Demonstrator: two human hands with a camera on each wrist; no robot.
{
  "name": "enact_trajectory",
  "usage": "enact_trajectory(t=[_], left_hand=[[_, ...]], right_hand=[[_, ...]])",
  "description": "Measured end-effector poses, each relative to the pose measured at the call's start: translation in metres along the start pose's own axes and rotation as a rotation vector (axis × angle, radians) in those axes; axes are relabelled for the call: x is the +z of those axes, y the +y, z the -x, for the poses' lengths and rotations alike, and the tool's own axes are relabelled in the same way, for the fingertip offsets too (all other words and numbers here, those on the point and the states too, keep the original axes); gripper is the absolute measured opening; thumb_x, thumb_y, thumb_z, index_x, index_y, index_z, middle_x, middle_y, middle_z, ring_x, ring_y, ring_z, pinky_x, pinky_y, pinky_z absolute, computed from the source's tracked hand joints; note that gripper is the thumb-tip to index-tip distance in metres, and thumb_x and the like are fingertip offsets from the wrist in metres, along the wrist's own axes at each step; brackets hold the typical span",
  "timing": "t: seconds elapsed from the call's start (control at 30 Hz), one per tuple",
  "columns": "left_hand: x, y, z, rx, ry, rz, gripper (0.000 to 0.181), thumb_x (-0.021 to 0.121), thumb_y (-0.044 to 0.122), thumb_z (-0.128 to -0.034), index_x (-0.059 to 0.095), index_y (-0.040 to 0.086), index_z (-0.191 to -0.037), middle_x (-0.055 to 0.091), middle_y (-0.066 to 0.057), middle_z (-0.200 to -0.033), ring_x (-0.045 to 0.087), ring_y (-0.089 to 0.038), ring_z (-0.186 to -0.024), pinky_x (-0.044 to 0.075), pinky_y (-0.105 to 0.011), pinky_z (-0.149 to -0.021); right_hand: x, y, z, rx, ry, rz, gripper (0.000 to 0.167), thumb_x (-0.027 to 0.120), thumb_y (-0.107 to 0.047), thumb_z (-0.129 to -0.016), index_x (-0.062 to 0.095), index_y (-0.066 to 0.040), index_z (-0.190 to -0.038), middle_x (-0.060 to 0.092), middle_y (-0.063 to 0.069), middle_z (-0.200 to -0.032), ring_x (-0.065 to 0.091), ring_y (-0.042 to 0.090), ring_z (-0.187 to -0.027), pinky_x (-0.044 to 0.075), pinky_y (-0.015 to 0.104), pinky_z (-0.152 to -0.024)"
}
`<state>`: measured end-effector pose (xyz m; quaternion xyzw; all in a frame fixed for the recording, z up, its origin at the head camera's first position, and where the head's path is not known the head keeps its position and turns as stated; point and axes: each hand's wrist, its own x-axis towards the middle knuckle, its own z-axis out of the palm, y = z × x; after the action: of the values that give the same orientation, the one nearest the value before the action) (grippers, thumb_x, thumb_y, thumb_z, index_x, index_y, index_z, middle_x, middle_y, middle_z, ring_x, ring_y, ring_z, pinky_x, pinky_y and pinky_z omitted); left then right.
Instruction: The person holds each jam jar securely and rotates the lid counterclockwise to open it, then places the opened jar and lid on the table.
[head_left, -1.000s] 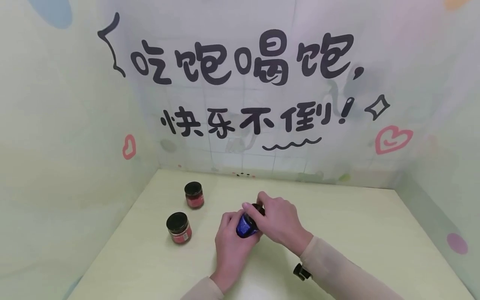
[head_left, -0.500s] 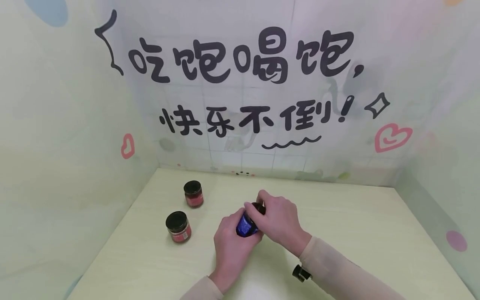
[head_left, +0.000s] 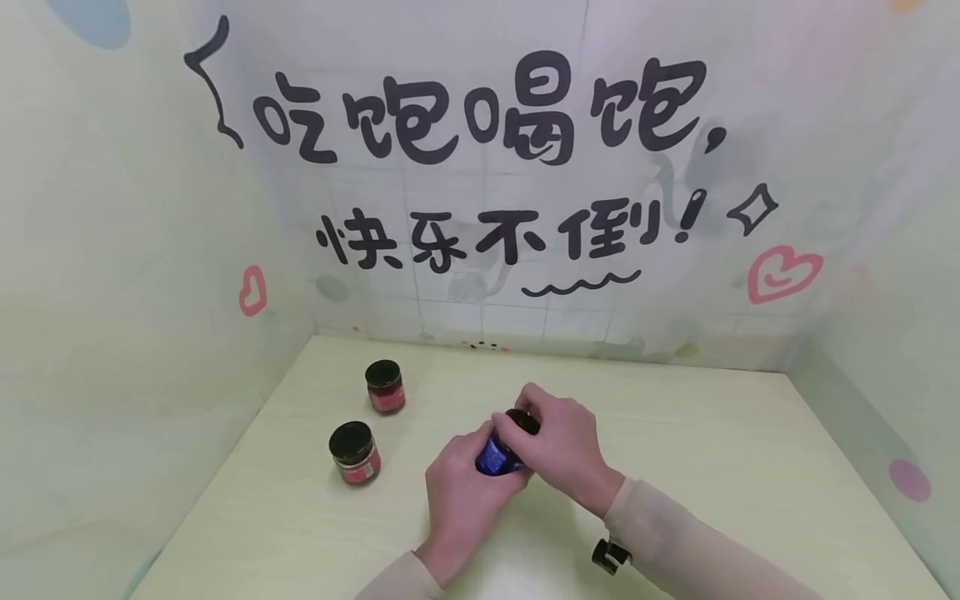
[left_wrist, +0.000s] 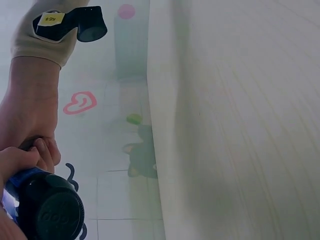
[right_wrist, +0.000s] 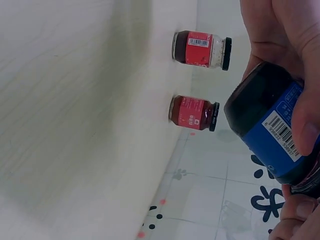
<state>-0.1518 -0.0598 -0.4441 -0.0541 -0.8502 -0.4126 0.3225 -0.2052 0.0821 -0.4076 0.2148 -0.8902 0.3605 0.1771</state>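
Observation:
A glass jar (head_left: 495, 457) with a blue label and a dark lid (head_left: 527, 419) is held tilted over the middle of the table. My left hand (head_left: 467, 487) grips its body, thumb lying along the label. On the lid are the curled fingers and thumb of my right hand (head_left: 566, 443), which partly hide it. Dark contents and a barcode show on the jar (right_wrist: 272, 125) in the right wrist view, its base off the table. The left wrist view shows the round base of the jar (left_wrist: 56, 210) at lower left.
Two red-labelled jars with black lids stand left of my hands: a nearer jar (head_left: 356, 454) and a farther jar (head_left: 386, 387). The pale table (head_left: 675, 450) is bounded by printed wall sheets (head_left: 480, 192) behind and at both sides. A black wrist device (head_left: 611, 555) hangs below the right sleeve.
The held jar has shifted slightly to the right with both hands. More of the lid's top shows now as the right hand has turned a little. The red-labelled jars stay put.

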Motion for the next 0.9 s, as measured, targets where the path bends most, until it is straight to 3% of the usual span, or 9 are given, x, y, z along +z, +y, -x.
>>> enact_trajectory(t=[0.23, 0.57, 0.73, 0.9], left_hand=[[-0.001, 0.0, 0.0, 0.029, -0.011, 0.015, 0.049, 0.095, 0.03, -0.06, 0.076, 0.024, -0.105, 0.069, 0.011, -0.081, 0.061, -0.006, -0.072, 0.05, -0.031, -0.063], [-0.001, 0.002, -0.001, -0.058, -0.092, 0.052, 0.045, 0.093, 0.032, -0.0621, 0.074, 0.033, -0.102, 0.067, 0.016, -0.08, 0.059, -0.004, -0.07, 0.048, -0.03, -0.065], [-0.005, 0.003, 0.0, -0.161, -0.161, 0.081, 0.04, 0.093, 0.034, -0.0634, 0.07, 0.042, -0.095, 0.066, 0.021, -0.082, 0.061, -0.003, -0.074, 0.049, -0.031, -0.07], [-0.005, 0.002, -0.001, -0.189, -0.203, 0.101, 0.036, 0.091, 0.033, -0.066, 0.069, 0.042, -0.094, 0.067, 0.02, -0.083, 0.061, -0.003, -0.075, 0.05, -0.029, -0.07]], right_hand=[[-0.001, 0.003, 0.002, -0.021, 0.002, -0.009, 0.022, 0.068, -0.045, -0.09, 0.054, -0.034, -0.078, 0.049, -0.022, -0.055, 0.047, 0.002, -0.049, 0.037, 0.03, -0.048], [-0.006, 0.009, 0.003, -0.119, -0.034, 0.042, 0.02, 0.068, -0.044, -0.09, 0.056, -0.03, -0.084, 0.047, -0.02, -0.054, 0.044, 0.001, -0.047, 0.036, 0.027, -0.044], [-0.011, 0.007, 0.002, -0.153, -0.133, 0.098, 0.026, 0.062, -0.055, -0.094, 0.057, -0.03, -0.089, 0.048, -0.021, -0.057, 0.045, 0.0, -0.049, 0.038, 0.025, -0.046], [-0.02, 0.004, 0.001, -0.152, -0.243, 0.146, 0.036, 0.052, -0.066, -0.095, 0.055, -0.03, -0.091, 0.048, -0.019, -0.059, 0.047, 0.001, -0.051, 0.039, 0.025, -0.048]])
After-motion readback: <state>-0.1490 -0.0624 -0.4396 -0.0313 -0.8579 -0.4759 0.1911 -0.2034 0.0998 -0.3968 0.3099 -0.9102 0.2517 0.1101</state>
